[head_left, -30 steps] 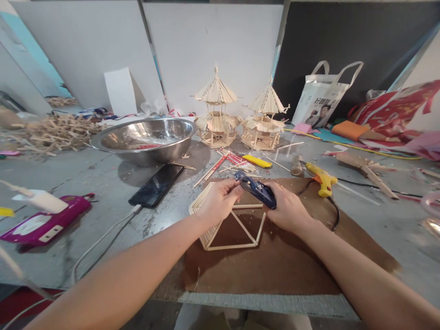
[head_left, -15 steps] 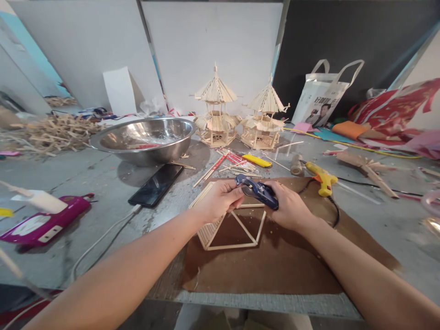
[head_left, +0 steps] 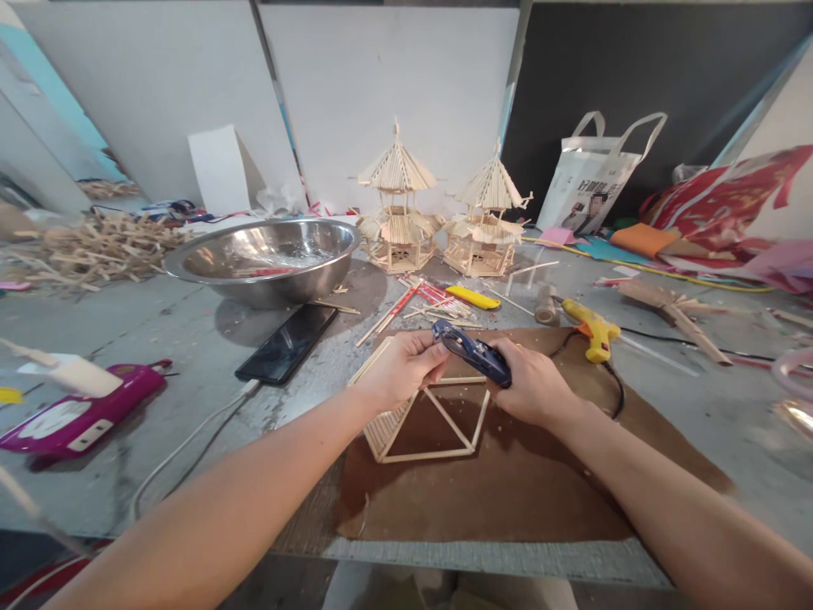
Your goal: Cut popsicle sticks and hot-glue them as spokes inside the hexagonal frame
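My right hand is wrapped round a dark blue hand tool that looks like cutting pliers, its handles pressed together. The head of the tool points left, up to the fingertips of my left hand. Those fingers are pinched; whatever sits between them is hidden or too small to make out. Beneath both hands a frame of thin wooden sticks lies on a brown sheet. Its left part is filled with sticks side by side, partly covered by my left hand.
Behind stand two stick pagodas. A steel bowl, a phone and a purple power strip are on the left. A yellow glue gun with its cord lies right, a yellow-handled knife beyond the hands.
The blue tool's handles have closed together in my right hand; they were further apart before. My left hand keeps its pinch in nearly the same place. The view has shifted slightly.
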A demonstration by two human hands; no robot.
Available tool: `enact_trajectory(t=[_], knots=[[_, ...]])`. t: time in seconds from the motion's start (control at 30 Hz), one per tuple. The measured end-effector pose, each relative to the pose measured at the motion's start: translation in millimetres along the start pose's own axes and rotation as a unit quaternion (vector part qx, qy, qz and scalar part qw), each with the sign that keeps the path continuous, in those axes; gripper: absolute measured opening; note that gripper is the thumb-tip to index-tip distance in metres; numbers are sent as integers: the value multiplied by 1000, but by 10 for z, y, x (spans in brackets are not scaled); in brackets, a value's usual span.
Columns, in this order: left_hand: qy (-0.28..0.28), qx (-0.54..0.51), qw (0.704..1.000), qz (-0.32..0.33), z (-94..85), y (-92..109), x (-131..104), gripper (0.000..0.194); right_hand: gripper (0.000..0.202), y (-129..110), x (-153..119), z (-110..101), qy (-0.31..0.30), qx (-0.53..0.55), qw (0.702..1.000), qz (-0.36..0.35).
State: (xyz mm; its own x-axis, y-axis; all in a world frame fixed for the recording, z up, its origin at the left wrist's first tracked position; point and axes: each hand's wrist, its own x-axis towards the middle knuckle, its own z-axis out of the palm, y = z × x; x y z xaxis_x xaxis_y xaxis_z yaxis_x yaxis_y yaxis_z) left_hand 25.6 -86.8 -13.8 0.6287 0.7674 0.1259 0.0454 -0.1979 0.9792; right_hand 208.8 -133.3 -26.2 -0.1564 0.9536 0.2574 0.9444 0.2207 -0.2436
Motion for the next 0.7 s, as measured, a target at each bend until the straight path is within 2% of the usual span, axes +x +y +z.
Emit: enact_trajectory(t=[0.23, 0.43, 0.6, 0.7], knots=[[61, 168, 982, 62, 8, 25, -13, 31, 27, -16, 8, -3, -11, -36, 999, 31], [132, 278, 944, 119, 52, 7, 13, 26, 26, -15, 27, 29, -6, -33, 998, 44], [99, 261, 952, 128, 50, 57, 14, 27, 35, -2, 10, 24, 1, 6, 1000, 29], [72, 220, 968, 95, 53, 101, -4, 30, 40, 23, 5, 29, 9, 26, 1000, 11]])
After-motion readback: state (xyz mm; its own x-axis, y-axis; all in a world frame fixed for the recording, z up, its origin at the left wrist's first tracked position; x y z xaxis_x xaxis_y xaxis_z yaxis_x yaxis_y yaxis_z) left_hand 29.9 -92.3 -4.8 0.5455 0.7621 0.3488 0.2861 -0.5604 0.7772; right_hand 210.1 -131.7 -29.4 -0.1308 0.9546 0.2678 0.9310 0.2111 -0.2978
